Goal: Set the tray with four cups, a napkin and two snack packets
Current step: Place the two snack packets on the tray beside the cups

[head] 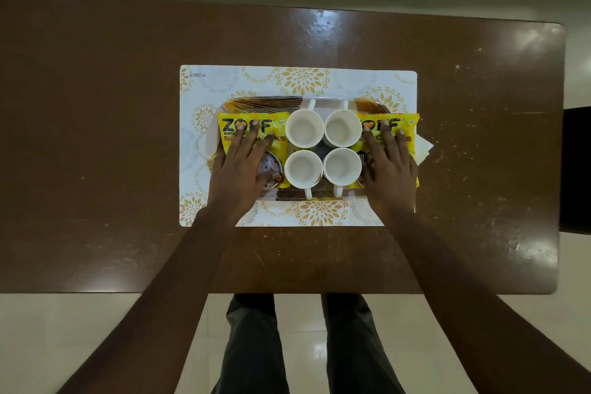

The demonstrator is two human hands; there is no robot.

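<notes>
A dark brown table [96, 137] filled the middle of the view, its glossy top scuffed and speckled. Patches of glare [321, 21] lay on it at twelve and two o'clock. Pale shiny floor tiles [96, 329] showed at six o'clock. A black shape [575, 169] sat at three o'clock.

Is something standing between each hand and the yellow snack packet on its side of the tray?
Nothing visible. The left hand lies flat on the left yellow plastic snack packet, the right hand on the right yellow packet.
</notes>
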